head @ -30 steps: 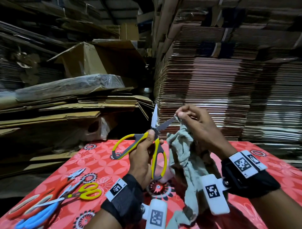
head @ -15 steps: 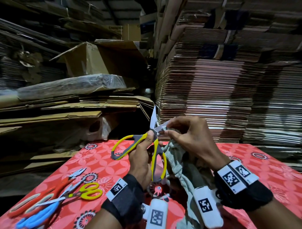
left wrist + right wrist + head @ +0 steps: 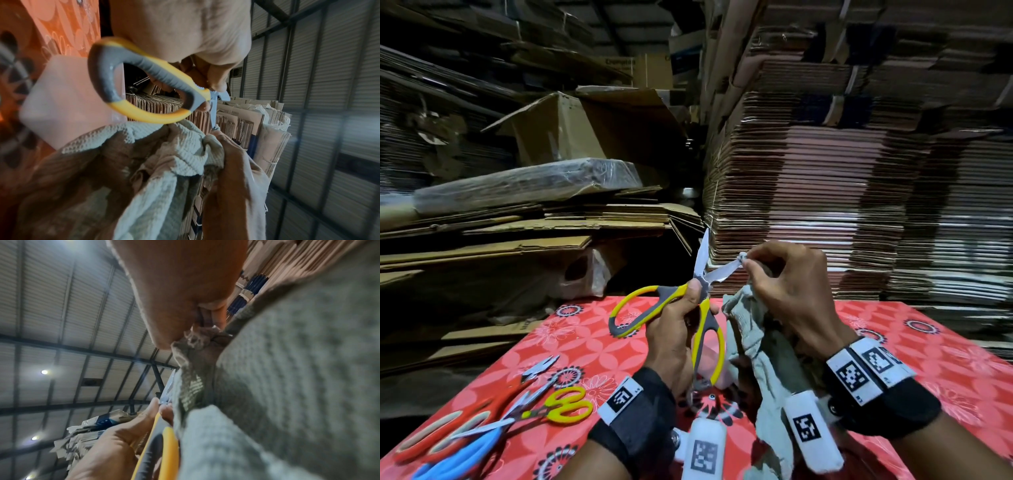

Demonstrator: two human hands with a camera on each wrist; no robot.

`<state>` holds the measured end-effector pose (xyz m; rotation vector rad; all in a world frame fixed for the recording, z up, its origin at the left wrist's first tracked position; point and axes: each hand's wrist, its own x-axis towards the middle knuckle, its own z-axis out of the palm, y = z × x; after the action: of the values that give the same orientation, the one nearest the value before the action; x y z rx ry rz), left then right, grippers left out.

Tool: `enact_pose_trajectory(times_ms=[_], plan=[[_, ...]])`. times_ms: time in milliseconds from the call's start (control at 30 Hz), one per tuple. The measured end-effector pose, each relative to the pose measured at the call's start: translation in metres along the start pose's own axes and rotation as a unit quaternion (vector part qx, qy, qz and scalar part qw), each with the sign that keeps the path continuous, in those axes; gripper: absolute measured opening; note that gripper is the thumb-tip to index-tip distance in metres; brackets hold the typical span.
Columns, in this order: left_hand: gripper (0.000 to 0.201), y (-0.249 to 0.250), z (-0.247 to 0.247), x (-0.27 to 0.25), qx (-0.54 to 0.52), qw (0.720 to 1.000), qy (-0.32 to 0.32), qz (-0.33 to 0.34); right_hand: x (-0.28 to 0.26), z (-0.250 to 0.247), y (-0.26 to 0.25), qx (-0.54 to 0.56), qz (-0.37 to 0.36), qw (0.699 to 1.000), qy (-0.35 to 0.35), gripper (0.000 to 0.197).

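Observation:
Yellow and grey scissors (image 3: pixel 664 308) stand upright above the red table, blades spread wide apart. My left hand (image 3: pixel 678 329) grips them at the handles near the pivot; the left wrist view shows one handle loop (image 3: pixel 131 91) under my palm. My right hand (image 3: pixel 784 284) pinches a fold of pale grey-green cloth (image 3: pixel 756 346) round the tip of the lower blade (image 3: pixel 722 272). The upper blade (image 3: pixel 702 253) points up, bare. The cloth (image 3: pixel 156 162) hangs down between my wrists. In the right wrist view the cloth (image 3: pixel 287 386) fills the frame, with my fingers pinching its bunched end.
Several other scissors lie at the near left of the red flowered tablecloth (image 3: pixel 893 342): a small yellow-handled pair (image 3: pixel 565 407), a blue pair (image 3: pixel 458 459), an orange pair (image 3: pixel 441 438). A white block (image 3: pixel 68 100) sits behind the scissors. Tall stacks of flattened cardboard (image 3: pixel 842 205) close behind the table.
My right hand slid the cloth in along the lower blade toward the pivot, then back out to its tip. The left hand kept the scissors held up, blades spread.

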<state>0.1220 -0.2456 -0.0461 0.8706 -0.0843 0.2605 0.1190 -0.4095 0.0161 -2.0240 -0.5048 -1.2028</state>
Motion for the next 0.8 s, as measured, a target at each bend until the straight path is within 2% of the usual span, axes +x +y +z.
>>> enact_pose_trajectory(times_ms=[67,133,233,367,467,600,700,800], plan=[[0.016,0.003,0.001,-0.003,0.001,1.000,0.004,0.001,-0.003,0.001,-0.004,0.023,-0.002,0.998,-0.056,0.005],[0.036,0.004,0.001,-0.003,-0.015,1.000,0.009,0.001,-0.005,0.003,-0.009,0.039,-0.004,0.994,-0.102,0.007],[0.049,0.006,0.001,-0.002,-0.011,1.000,0.017,0.006,-0.001,0.002,-0.005,0.037,0.005,0.998,-0.057,0.005],[0.041,0.005,0.001,-0.003,0.014,1.000,-0.006,0.025,0.003,-0.006,0.006,0.022,0.027,0.999,-0.011,0.005],[0.035,0.003,0.000,-0.002,0.017,0.999,-0.015,0.028,0.000,-0.003,0.002,0.033,0.023,0.999,-0.025,0.004],[0.046,0.005,-0.002,0.000,0.006,1.000,-0.014,0.020,-0.007,0.008,-0.010,0.061,-0.004,0.994,-0.094,0.005],[0.037,0.007,-0.001,-0.002,0.016,0.999,-0.016,0.025,0.001,0.001,0.000,0.063,0.026,0.997,-0.041,0.005],[0.046,0.005,0.001,-0.005,0.051,0.998,-0.004,0.038,0.009,-0.012,0.016,0.053,0.054,0.997,-0.011,0.003]])
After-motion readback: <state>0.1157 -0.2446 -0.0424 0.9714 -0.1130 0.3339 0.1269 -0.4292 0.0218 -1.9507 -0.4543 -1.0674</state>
